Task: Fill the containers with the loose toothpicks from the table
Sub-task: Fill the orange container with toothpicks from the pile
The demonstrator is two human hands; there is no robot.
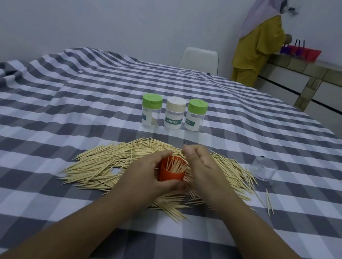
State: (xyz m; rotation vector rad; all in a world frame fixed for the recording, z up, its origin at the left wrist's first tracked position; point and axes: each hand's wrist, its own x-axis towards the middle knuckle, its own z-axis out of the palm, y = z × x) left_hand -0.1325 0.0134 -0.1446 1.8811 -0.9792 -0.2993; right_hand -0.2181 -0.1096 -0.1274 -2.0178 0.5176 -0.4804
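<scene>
The toothpicks [102,163] lie in a broad loose heap on the checked cloth [22,184], right in front of the person. They look feather-light, stiff and thin, sharp at the tips; I'd judge they snap if bent and scatter at a nudge. A small bunch pinched near the middle, tips aligned, should handle best, since single sticks lying flat on cloth would be fiddly to lift.

The left hand [147,175] wraps around the orange cup [172,173], fingers curled round its far side and thumb on the near side, holding it upright in the middle of the heap. The cup already has a bristle of picks standing in it, their tips fanning above the rim.

The right hand [198,162] hovers just beside and slightly above the cup's mouth, fingers curled in with the thumb against them. A pick tip seems to poke up behind it, so it probably pinches a few, though I cannot tell for sure.

Further back stand three lidded jars [173,114] in a row, well apart from the hands; a clear cup [263,168] sits at the heap's right edge.
</scene>
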